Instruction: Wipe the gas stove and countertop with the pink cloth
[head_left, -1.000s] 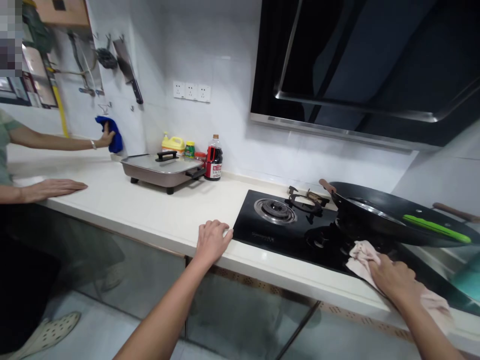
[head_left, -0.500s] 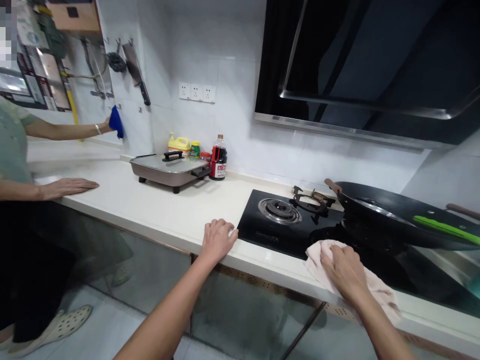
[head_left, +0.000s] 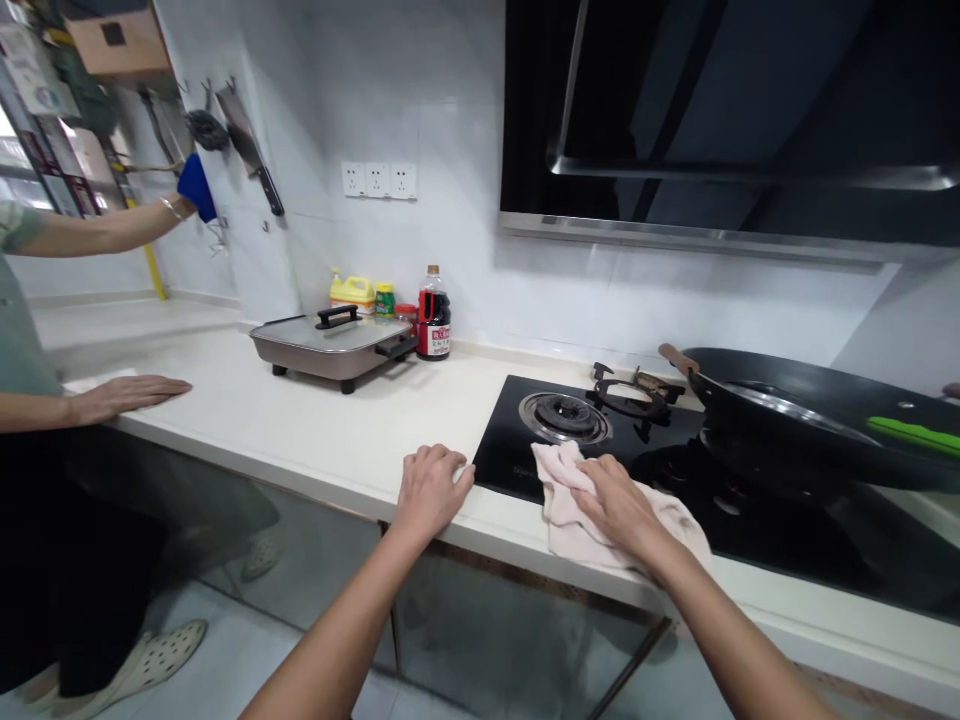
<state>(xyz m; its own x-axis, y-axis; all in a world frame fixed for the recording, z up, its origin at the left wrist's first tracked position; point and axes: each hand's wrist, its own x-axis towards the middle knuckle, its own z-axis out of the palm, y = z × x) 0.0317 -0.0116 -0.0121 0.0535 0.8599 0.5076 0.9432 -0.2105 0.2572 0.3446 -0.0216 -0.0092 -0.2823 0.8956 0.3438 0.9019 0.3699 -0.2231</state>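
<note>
My right hand (head_left: 619, 505) presses a pale pink cloth (head_left: 574, 525) onto the front left of the black glass gas stove (head_left: 506, 445), its fingers bunching the fabric. Part of the cloth hangs over the counter's front edge. Just behind it is the left burner (head_left: 566, 415), bare of its support. My left hand (head_left: 429, 490) rests on the pale counter (head_left: 367, 440) beside the stove's left corner, fingers slightly bent and holding nothing. A black pan support (head_left: 634, 397) lies off the burner, towards the back of the stove.
A large black wok (head_left: 795, 375) covers the stove's right side. Low overhead juts a range hood (head_left: 675, 120). Left along the counter stand a lidded electric pan (head_left: 322, 355) and a sauce bottle (head_left: 434, 325). Another person's hand (head_left: 131, 393) rests there; their other holds a blue cloth (head_left: 196, 188).
My right hand has slid the pink cloth leftward along the stove's front, towards the left burner. My left hand stays put. The other person's blue cloth has moved up the wall.
</note>
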